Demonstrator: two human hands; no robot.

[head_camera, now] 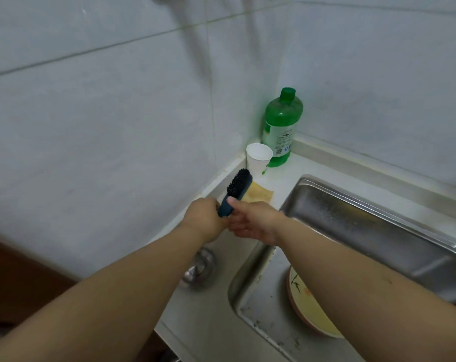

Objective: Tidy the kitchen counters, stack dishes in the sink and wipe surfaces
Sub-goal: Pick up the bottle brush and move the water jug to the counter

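Observation:
A dark blue scrubbing brush with black bristles is raised over the counter's back left corner, bristles facing the wall. My left hand grips the lower end of its handle; the fingers are hidden behind the hand. My right hand is right beside it, thumb laid on the brush's side and fingers loosely straight below. A yellow cloth lies flat on the counter under the brush. In the steel sink, a cream bowl with a pink rim leans, partly hidden by my right forearm.
A green bottle stands in the wall corner with a white paper cup in front of it. A metal sink strainer lies on the pale counter left of the sink. Tiled walls close off the left and back.

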